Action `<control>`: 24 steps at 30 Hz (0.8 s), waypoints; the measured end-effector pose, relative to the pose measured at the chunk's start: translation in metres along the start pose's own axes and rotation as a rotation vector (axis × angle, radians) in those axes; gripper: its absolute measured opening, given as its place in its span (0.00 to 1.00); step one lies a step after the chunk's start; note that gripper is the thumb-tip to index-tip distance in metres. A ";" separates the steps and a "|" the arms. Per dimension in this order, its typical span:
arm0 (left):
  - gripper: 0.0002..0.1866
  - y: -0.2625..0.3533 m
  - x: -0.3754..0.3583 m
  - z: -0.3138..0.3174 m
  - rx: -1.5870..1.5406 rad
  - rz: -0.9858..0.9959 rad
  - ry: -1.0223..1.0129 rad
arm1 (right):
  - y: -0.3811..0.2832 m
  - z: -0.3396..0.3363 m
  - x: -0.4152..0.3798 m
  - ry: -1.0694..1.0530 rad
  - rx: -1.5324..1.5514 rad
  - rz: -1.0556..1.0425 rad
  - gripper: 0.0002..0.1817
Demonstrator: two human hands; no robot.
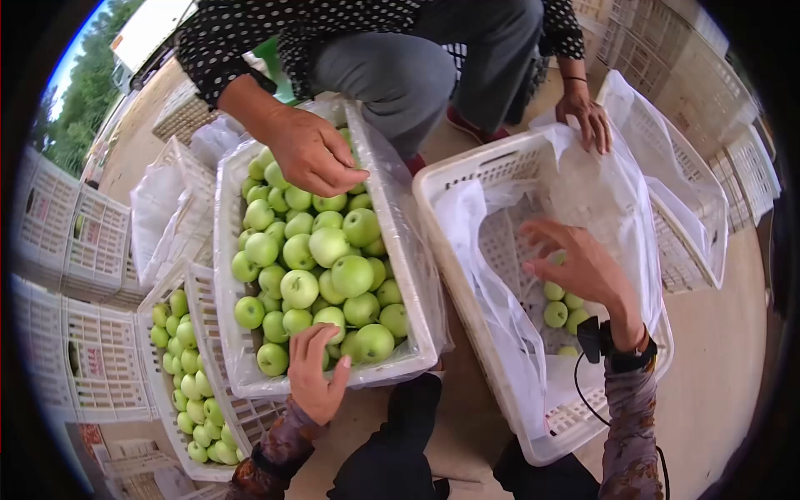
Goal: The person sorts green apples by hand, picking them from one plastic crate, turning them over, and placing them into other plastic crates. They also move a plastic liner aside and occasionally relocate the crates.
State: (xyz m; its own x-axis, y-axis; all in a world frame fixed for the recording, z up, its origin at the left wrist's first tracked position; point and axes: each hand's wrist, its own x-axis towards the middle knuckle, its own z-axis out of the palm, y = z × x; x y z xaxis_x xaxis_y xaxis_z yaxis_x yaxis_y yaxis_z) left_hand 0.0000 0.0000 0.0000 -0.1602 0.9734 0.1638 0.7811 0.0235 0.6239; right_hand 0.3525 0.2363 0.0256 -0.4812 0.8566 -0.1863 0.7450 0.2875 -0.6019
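A crate [399,250] of apples [329,246] stands here, just left of a second crate [468,308] with apples inside; behind both is a co-worker [375,67]; stacked crates [102,242] further left.

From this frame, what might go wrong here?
1. Hand clash: the left hand and the co-worker's hand are both over the same full crate, so they may bump if they reach for the same apple.
2. Liner snag: the loose white liner droops inside the right-hand crate, where the right hand is reaching in; it could catch fingers or fold over the few apples there.
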 end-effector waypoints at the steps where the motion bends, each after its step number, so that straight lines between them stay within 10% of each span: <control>1: 0.27 -0.006 0.008 0.006 -0.084 0.037 -0.112 | 0.000 -0.003 -0.037 0.007 -0.020 0.143 0.29; 7: 0.25 0.035 0.034 0.040 0.127 0.153 -0.206 | 0.235 0.077 -0.057 -0.038 -0.258 0.227 0.40; 16: 0.18 0.037 0.021 0.070 0.246 0.263 -0.154 | 0.227 0.169 -0.071 -0.183 -0.655 0.574 0.60; 24: 0.19 0.038 0.020 0.065 0.313 0.238 -0.150 | 0.240 0.185 -0.067 -0.160 -0.830 -0.075 0.46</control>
State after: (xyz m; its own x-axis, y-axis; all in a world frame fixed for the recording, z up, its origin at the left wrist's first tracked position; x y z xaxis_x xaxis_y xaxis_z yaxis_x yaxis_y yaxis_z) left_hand 0.0657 0.0351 -0.0226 0.1188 0.9818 0.1482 0.9350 -0.1609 0.3160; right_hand 0.4783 0.1691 -0.2502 -0.5562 0.7695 -0.3138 0.7756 0.6163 0.1364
